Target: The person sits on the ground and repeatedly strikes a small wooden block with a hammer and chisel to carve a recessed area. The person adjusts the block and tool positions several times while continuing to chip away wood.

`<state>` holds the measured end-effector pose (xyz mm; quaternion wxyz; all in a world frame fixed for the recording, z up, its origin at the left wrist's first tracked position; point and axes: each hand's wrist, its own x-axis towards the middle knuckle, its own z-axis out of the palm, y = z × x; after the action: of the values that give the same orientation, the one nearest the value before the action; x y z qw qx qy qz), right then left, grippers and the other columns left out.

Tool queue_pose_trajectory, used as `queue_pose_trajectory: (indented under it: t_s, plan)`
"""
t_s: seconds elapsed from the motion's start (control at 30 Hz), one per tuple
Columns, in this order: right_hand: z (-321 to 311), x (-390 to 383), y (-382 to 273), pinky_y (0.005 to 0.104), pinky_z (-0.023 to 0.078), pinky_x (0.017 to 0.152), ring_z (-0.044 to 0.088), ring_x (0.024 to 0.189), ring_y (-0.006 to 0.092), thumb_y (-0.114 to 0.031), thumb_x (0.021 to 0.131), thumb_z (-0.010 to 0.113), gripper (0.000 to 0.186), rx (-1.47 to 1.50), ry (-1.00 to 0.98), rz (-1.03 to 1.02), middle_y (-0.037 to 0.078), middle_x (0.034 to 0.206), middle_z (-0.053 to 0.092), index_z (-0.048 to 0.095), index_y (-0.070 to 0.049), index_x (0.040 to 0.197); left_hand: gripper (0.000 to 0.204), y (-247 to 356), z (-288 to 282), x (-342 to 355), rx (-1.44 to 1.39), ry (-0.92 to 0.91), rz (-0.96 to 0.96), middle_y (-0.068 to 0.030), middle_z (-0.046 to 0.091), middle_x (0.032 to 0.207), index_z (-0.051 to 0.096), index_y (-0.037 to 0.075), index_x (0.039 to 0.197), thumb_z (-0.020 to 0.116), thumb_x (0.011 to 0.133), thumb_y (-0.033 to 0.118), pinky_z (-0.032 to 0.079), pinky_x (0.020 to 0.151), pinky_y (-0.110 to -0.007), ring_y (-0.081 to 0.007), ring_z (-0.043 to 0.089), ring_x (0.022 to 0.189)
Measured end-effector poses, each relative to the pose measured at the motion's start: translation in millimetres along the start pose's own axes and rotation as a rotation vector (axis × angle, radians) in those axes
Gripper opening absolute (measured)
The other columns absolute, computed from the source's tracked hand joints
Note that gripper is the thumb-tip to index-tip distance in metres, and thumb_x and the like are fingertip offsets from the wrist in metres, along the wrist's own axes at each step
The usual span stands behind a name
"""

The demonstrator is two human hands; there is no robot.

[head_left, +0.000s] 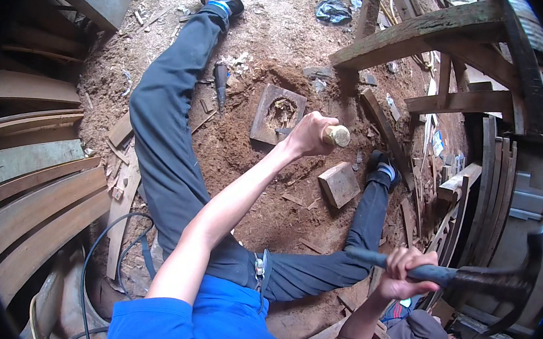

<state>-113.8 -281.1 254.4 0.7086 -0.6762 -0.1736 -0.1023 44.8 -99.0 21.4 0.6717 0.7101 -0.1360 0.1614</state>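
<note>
My left hand (pixel 310 134) grips a chisel (pixel 339 136), its handle end toward me and its tip at a square wooden block (pixel 262 120) with a rough hollow in its middle, lying in wood dust between my legs. My right hand (pixel 409 272) is closed on the blue-grey shaft of a claw hammer (pixel 498 285), raised low at the right, apart from the chisel. A smaller wooden block (pixel 339 185) lies right of the hollowed one. A dark tapered tool (pixel 221 85) lies beside my left leg.
Stacked curved boards (pixel 44 225) line the left, with black cables (pixel 85 289) below. A timber frame (pixel 421 34) stands at upper right, leaning planks (pixel 493 195) at right. A black plastic bag (pixel 333 11) lies on the littered ground. Another person (pixel 418 331) is at bottom right.
</note>
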Motion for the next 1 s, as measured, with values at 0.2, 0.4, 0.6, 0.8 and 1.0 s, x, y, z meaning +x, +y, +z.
queue_pose_trajectory:
  t_s: [0.2, 0.4, 0.6, 0.8, 1.0]
  plan:
    - [-16.3, -48.1, 74.8, 0.022, 0.032, 0.039, 0.037, 0.042, 0.0071, -0.054, 0.098, 0.045, 0.051, -0.33, -0.095, 0.894, -0.001, 0.052, 0.039, 0.045, -0.008, 0.077, 0.015, 6.5, 1.2, 0.2, -0.023, 0.02, 0.072, -0.0121, 0.067, 0.066, 0.061, 0.004, 0.072, 0.072, 0.063, 0.004, 0.05, 0.052, -0.032, -0.0188, 0.066, 0.056]
    - [-20.3, -40.8, 81.1, 0.0203, 0.028, 0.036, 0.038, 0.04, 0.006, -0.058, 0.096, 0.045, 0.057, -0.147, -0.018, 0.828, -0.001, 0.052, 0.041, 0.045, -0.006, 0.075, 0.018, 7.6, -4.3, -10.4, -0.038, -0.036, 0.077, -0.0138, 0.062, 0.061, 0.056, 0.005, 0.07, 0.07, 0.058, 0.006, 0.052, 0.053, -0.037, -0.0289, 0.065, 0.056]
    - [-32.7, 32.4, 115.8, 0.0195, 0.022, 0.041, 0.035, 0.046, 0.004, -0.063, 0.091, 0.051, 0.06, -0.078, -0.041, 0.412, -0.003, 0.058, 0.038, 0.042, -0.007, 0.075, 0.025, 1.8, -1.7, -15.3, -0.025, -0.045, 0.088, -0.0126, 0.063, 0.062, 0.059, 0.006, 0.075, 0.076, 0.057, 0.008, 0.054, 0.054, -0.036, -0.0286, 0.067, 0.058]
    - [-40.4, 40.5, 292.8, 0.0223, 0.03, 0.048, 0.044, 0.054, 0.0068, -0.055, 0.094, 0.054, 0.055, -0.463, -0.3, 0.251, -0.001, 0.058, 0.046, 0.047, -0.008, 0.066, 0.021, 3.6, 1.4, -24.9, 0.012, -0.027, 0.141, -0.01, 0.063, 0.06, 0.057, 0.006, 0.068, 0.077, 0.063, 0.005, 0.05, 0.048, -0.029, -0.0185, 0.066, 0.054]
    - [-23.7, 39.6, 355.6, 0.025, 0.032, 0.035, 0.045, 0.039, 0.0088, -0.056, 0.098, 0.042, 0.06, -0.363, -0.15, 0.741, -0.001, 0.051, 0.047, 0.049, -0.008, 0.062, 0.013, 5.6, -17.6, -35.2, -0.065, 0.011, 0.247, -0.0069, 0.062, 0.058, 0.058, 0.005, 0.068, 0.071, 0.07, 0.006, 0.05, 0.046, -0.03, -0.0173, 0.064, 0.05]
